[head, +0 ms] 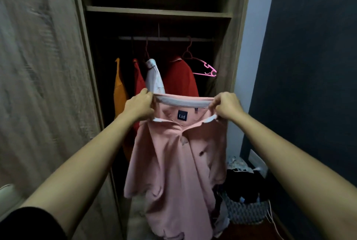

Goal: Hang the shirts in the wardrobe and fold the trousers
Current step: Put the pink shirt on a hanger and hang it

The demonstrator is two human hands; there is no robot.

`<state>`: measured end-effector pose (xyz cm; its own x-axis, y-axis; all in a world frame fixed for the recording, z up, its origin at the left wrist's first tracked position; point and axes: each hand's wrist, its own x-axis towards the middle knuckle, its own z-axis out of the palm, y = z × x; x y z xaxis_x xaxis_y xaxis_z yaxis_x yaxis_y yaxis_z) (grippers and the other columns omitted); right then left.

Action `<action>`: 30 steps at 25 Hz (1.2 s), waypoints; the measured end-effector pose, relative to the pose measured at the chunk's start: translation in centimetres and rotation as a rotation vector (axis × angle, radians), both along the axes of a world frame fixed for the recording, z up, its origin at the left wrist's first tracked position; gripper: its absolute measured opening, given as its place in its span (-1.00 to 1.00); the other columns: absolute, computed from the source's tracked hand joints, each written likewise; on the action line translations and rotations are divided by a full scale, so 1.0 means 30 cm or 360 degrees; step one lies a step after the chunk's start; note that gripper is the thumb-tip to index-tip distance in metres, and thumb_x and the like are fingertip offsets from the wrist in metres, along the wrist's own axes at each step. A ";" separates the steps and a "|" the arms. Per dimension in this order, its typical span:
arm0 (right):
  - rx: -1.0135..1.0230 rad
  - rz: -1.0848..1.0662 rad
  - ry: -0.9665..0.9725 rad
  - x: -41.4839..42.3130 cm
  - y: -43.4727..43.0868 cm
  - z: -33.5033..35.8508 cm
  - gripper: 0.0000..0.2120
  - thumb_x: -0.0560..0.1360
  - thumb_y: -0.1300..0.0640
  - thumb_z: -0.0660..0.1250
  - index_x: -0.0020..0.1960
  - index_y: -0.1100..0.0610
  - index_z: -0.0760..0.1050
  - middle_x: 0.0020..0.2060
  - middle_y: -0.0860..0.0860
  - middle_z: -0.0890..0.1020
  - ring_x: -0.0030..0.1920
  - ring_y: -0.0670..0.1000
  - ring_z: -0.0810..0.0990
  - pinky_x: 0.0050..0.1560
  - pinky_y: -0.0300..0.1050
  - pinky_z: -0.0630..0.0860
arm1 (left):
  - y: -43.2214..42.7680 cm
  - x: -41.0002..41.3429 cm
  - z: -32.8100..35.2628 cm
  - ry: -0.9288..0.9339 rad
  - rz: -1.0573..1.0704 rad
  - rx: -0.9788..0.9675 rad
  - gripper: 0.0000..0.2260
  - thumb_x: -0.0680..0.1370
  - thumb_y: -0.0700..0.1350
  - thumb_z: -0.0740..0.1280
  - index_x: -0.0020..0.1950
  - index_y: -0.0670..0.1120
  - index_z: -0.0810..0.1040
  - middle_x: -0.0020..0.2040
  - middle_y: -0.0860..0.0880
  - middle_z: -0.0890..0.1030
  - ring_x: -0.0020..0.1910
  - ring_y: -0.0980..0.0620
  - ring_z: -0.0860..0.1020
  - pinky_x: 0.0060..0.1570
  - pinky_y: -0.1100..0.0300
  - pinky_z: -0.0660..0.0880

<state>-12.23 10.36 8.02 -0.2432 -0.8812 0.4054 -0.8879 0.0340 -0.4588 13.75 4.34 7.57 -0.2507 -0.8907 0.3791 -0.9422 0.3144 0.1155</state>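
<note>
Mid-frame, the left hand (139, 104) and right hand (227, 106) pinch the collar of a pink polo shirt (177, 162), stretched between them. Behind it hangs the wardrobe rail (166, 38) (an empty pink hanger (205, 67) at its right end).

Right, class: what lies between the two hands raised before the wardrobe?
In the head view, the pink shirt has its collar stretched from the left hand to the right hand, both pinching it; a dark label sits below.

— The polo shirt (173, 162)?
— Salmon pink, white collar edge, navy label (182, 115).
— Behind it?
— Orange shirt (119, 92), red shirt (180, 77), white shirt (154, 77), pink hanger (204, 67). The basket (245, 212) has a grey diamond pattern; the wardrobe (229, 50), pale woodgrain.
</note>
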 end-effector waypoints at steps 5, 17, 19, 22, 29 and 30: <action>-0.0068 -0.0045 -0.0182 -0.020 0.001 -0.009 -0.65 0.32 0.46 0.21 -0.19 0.14 0.69 -0.15 0.08 0.70 -0.10 0.06 0.63 -0.07 -0.13 0.54 | -0.013 0.023 0.029 0.0306 0.0085 -0.0286 -0.86 0.41 -0.09 0.25 -0.14 -0.06 0.59 -0.04 -0.17 0.60 -0.04 -0.28 0.55 -0.18 0.07 0.43; -0.0152 0.0035 0.0245 0.016 -0.118 0.024 -0.66 0.39 0.41 0.20 0.01 0.15 0.64 0.05 0.09 0.61 0.12 0.19 0.51 0.14 0.05 0.49 | -0.122 -0.043 -0.031 0.0613 -0.0183 -0.0200 -0.79 0.46 0.13 0.19 -0.14 0.03 0.27 -0.24 -0.09 0.58 -0.20 -0.21 0.52 -0.20 0.05 0.41; -0.0145 0.0081 0.0344 0.018 -0.144 0.017 -0.68 0.42 0.39 0.22 0.04 0.16 0.63 0.09 0.06 0.59 0.13 0.17 0.48 0.14 0.06 0.48 | -0.163 -0.098 -0.001 0.0762 -0.0227 -0.0304 -0.84 0.47 0.08 0.20 -0.14 0.02 0.31 -0.29 -0.07 0.59 -0.22 -0.21 0.54 -0.22 0.06 0.43; -0.0207 0.0161 0.0424 -0.012 -0.200 0.029 -0.71 0.44 0.36 0.23 0.04 0.17 0.64 0.13 0.02 0.57 0.11 0.15 0.47 0.11 0.05 0.49 | -0.222 -0.213 0.053 0.0958 -0.0289 -0.0388 -0.90 0.47 -0.05 0.26 -0.15 -0.06 0.41 -0.36 -0.01 0.56 -0.30 -0.10 0.52 -0.27 0.13 0.35; -0.0260 0.0239 0.0804 -0.198 -0.307 0.115 -0.72 0.51 0.26 0.20 0.14 0.08 0.58 0.18 -0.08 0.50 0.12 0.04 0.37 -0.13 -0.14 0.42 | -0.504 -0.537 0.149 0.1251 -0.0473 -0.0207 -0.83 0.53 0.07 0.21 -0.04 0.00 0.36 -0.31 -0.02 0.56 -0.19 -0.14 0.54 -0.07 0.04 0.47; -0.0289 0.0257 0.0842 -0.225 -0.315 0.125 -0.70 0.50 0.28 0.20 0.15 0.08 0.57 0.18 -0.08 0.51 0.11 0.04 0.37 -0.17 -0.17 0.37 | -0.556 -0.599 0.157 0.1354 -0.0502 -0.0079 -0.78 0.53 0.11 0.18 0.01 -0.02 0.37 -0.24 -0.05 0.59 -0.14 -0.15 0.57 -0.01 0.03 0.49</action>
<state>-18.97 0.90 11.76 0.1652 -0.7952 0.5834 -0.9853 -0.1587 0.0627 -4.23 -12.34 12.28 -0.0981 -0.8060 0.5838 -0.4145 0.5664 0.7123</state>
